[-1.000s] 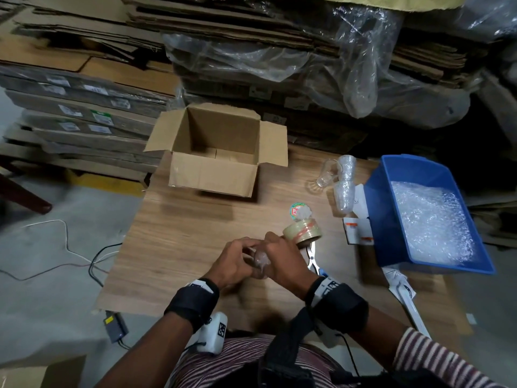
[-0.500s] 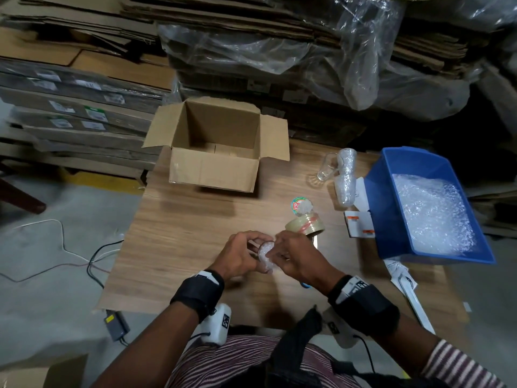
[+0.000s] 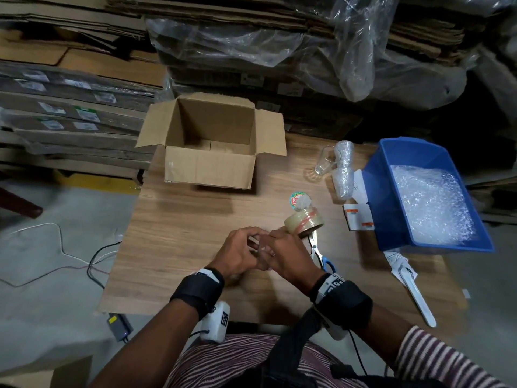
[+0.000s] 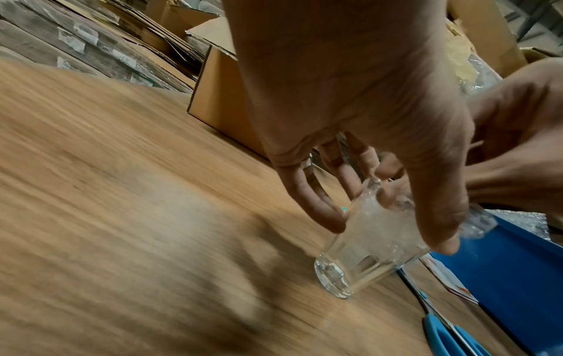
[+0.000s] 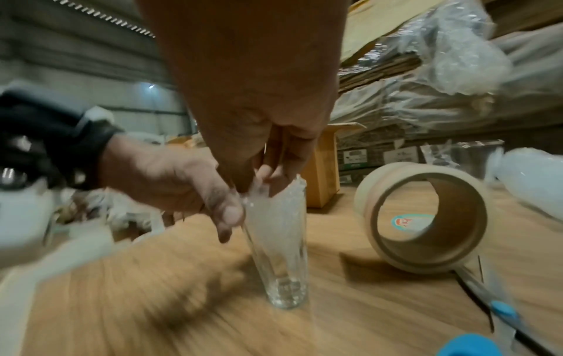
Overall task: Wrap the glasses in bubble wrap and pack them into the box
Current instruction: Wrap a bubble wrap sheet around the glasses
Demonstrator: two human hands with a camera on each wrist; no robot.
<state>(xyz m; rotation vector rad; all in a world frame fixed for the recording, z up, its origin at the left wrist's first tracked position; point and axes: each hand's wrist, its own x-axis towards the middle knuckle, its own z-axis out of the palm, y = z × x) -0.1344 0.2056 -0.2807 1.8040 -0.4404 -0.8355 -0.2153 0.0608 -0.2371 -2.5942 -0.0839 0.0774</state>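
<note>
While its thick base rests on the wooden counter point(image 3: 179, 242), the clear drinking glass point(image 5: 278, 253) stands upright between both hands with bubble wrap point(image 5: 274, 209) stuffed into its mouth. The left hand point(image 3: 237, 252) grips the glass near the rim, thumb and fingers curled round its wall, and the right hand point(image 3: 291, 254) has its fingertips point(image 5: 265, 173) bunched together, pinching the bubble wrap at the opening of the glass. Just beyond the glass and to its right, a roll of clear packing tape point(image 3: 303, 222) stands on edge, and blue-handled scissors point(image 3: 321, 256) lie just right of the glass, their blades reaching under the roll. Past the roll, a round label point(image 3: 296, 200) lies flat with a scrap of wrap on it. Farther from the glass, beyond it, the open cardboard box point(image 3: 212, 152) sits with its flaps spread. Well to the right of the glass, two wrapped glasses point(image 3: 342, 169) lie beside a bare glass mug point(image 3: 324, 163), next to a blue plastic bin point(image 3: 391, 197) filled with more bubble wrap. Flattened cartons and plastic sheeting are stacked behind the counter.
</note>
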